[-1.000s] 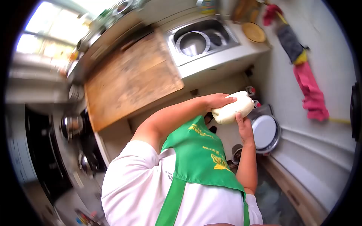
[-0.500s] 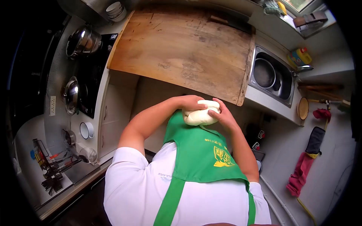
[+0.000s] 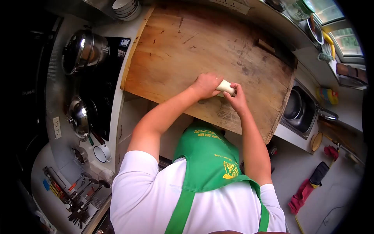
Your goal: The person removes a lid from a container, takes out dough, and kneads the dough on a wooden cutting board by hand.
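Observation:
A pale, smooth piece of dough appears over the front part of the wooden board; whether it rests on the wood I cannot tell. My left hand is wrapped round the dough's left end, with the fingers curled over it. At the other end, my right hand grips the dough between thumb and fingers. Part of the dough is hidden under both hands, and what shows looks like a short thick roll.
To the left, a steel pot and a lidded pan stand on the black stove. A white enamel mug sits nearer. Stacked bowls stand behind. The sink holding a pan lies right of the board.
Both hands have moved forward with the dough, from in front of the apron to over the board. The dough now shows as a narrower roll. The view has shifted too.

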`<state>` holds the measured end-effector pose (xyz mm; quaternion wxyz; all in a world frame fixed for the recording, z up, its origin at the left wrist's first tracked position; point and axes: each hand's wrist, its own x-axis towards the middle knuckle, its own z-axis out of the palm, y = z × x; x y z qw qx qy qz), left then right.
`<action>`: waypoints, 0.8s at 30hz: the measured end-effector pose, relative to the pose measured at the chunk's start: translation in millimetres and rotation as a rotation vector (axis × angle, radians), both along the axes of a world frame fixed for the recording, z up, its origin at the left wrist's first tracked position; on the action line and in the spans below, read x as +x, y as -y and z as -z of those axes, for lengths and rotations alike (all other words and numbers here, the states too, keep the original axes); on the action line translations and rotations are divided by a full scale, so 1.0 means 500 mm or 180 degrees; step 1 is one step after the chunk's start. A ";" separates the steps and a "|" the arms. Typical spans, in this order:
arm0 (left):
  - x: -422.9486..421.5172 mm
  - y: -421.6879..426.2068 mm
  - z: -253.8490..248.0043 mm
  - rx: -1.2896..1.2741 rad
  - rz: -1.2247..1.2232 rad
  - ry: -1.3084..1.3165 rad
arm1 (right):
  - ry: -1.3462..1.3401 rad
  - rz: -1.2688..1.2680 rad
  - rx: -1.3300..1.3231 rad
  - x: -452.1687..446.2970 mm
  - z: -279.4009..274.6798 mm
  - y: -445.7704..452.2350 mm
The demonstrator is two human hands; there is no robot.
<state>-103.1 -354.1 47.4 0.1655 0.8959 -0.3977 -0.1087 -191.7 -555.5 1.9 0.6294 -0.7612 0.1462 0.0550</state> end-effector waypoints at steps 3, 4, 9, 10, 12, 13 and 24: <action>-0.054 -0.027 -0.007 -0.0401 -0.0357 0.0015 | -0.0060 -0.0051 0.0259 -0.032 -0.017 -0.002; -0.074 -0.029 -0.007 -0.0486 -0.0415 0.0227 | 0.0100 -0.0133 -0.0940 -0.033 -0.069 -0.027; -0.066 0.000 -0.007 -0.0916 -0.1127 -0.0903 | 0.1187 -0.0694 -0.2745 0.008 -0.049 -0.113; -0.072 0.003 0.008 -0.1140 -0.1220 -0.0285 | 0.1354 -0.0452 -0.2927 0.003 -0.049 -0.132; -0.068 0.015 0.026 -0.1535 -0.1201 0.0516 | 0.1324 -0.0446 -0.2833 0.002 -0.039 -0.127; -0.061 0.021 0.036 -0.1515 -0.1212 0.0443 | 0.1203 -0.0452 -0.2760 0.002 -0.032 -0.119; 0.115 0.101 0.095 -0.1209 -0.1170 -0.0140 | 0.0681 -0.0259 -0.2611 0.179 0.036 -0.055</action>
